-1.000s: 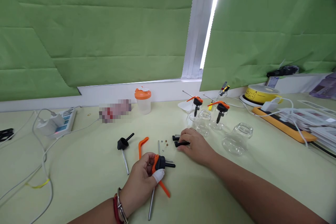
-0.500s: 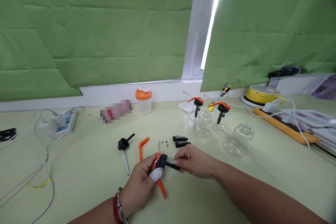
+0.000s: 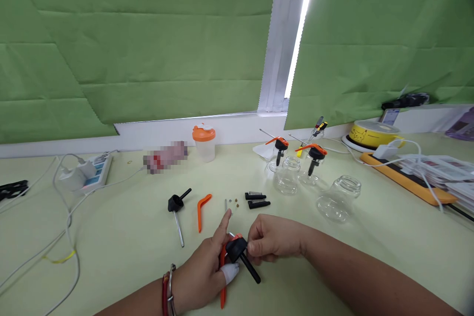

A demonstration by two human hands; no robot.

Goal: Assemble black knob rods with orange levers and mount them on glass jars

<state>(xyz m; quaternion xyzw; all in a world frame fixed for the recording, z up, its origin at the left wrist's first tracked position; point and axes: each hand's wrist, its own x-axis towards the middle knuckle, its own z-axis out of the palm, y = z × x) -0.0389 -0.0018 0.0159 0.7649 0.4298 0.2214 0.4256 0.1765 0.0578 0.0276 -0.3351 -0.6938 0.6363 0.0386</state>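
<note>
My left hand holds a black dispenser head with an orange lever between its thumb and fingers, the index finger stretched forward. A bandage wraps its thumb. The head's black stem points down toward me on the right. My right hand is closed at the head's right side; what its fingertips pinch is hidden. Beyond the hands lie a loose orange lever, a black head with a metal tube, small brass-coloured bits and two black pieces with springs.
Two glass bottles with orange-and-black heads stand behind open glass jars. An orange-lidded cup is by the wall. Power strips with cables lie left, and an orange-edged one right.
The dispenser head has turned, so its black stem now points downward right. My left index finger has stretched out. My right fingers have moved slightly nearer, against the head; the thin metal rod no longer shows there.
</note>
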